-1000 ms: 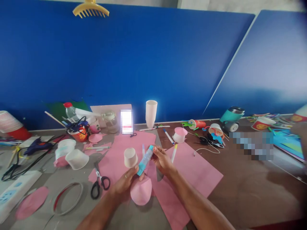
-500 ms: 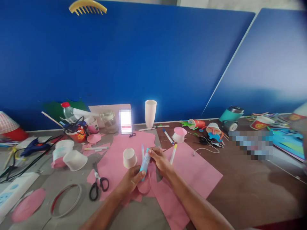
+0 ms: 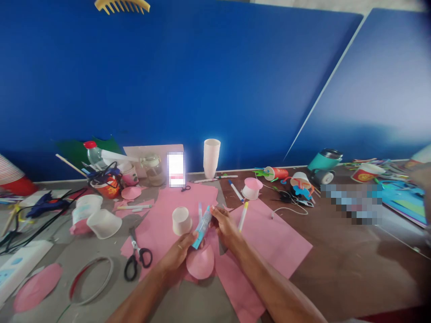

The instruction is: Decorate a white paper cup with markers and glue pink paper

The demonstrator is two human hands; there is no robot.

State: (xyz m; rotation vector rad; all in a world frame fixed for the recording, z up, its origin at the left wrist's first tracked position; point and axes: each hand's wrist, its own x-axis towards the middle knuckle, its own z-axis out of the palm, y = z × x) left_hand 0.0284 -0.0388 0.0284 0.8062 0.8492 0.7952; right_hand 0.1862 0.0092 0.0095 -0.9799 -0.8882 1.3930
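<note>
A light blue glue stick slants between my two hands over the pink paper. Its lower end is gripped by my left hand, and my right hand pinches the upper end. Just below it rests a round pink paper piece. Left of the glue stick a white paper cup stands on a pink sheet. Black-handled scissors lie further left. A yellow-capped marker lies beside my right hand on another pink sheet.
A stack of white cups stands against the blue partition. To its right is a white cup with a pink cone top. A tape ring, a power strip and more cups occupy the left. A phone glows at the back.
The glue stick has tilted further, its lower end swinging left with my left hand. More of the round pink paper piece shows beneath. The view has shifted slightly.
</note>
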